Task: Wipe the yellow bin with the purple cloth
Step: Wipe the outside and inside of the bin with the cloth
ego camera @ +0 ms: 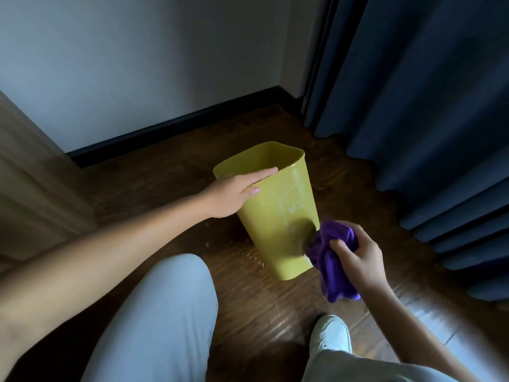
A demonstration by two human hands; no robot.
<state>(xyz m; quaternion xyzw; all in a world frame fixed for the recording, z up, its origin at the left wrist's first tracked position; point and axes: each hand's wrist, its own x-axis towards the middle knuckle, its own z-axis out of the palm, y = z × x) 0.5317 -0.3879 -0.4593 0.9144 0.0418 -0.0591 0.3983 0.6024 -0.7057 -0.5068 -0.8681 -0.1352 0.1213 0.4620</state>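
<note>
Yellow bin (278, 205): stands tilted on the dark wood floor (248, 293), near the blue curtain (429, 106).
Left hand (234, 194): fingers straight and flat along the bin's rim, thumb on its outer wall.
Right hand (358, 257): fingers curled round the bunched purple cloth (333, 260).
Cloth: touches the bin's lower right side.

yellow bin (278, 205): 1
purple cloth (334, 260): 1
hands: 2, left hand (234, 195), right hand (358, 257)
white shoe (332, 336): 1
blue curtain (429, 92): 1
knees in light trousers (165, 312): 2
</note>
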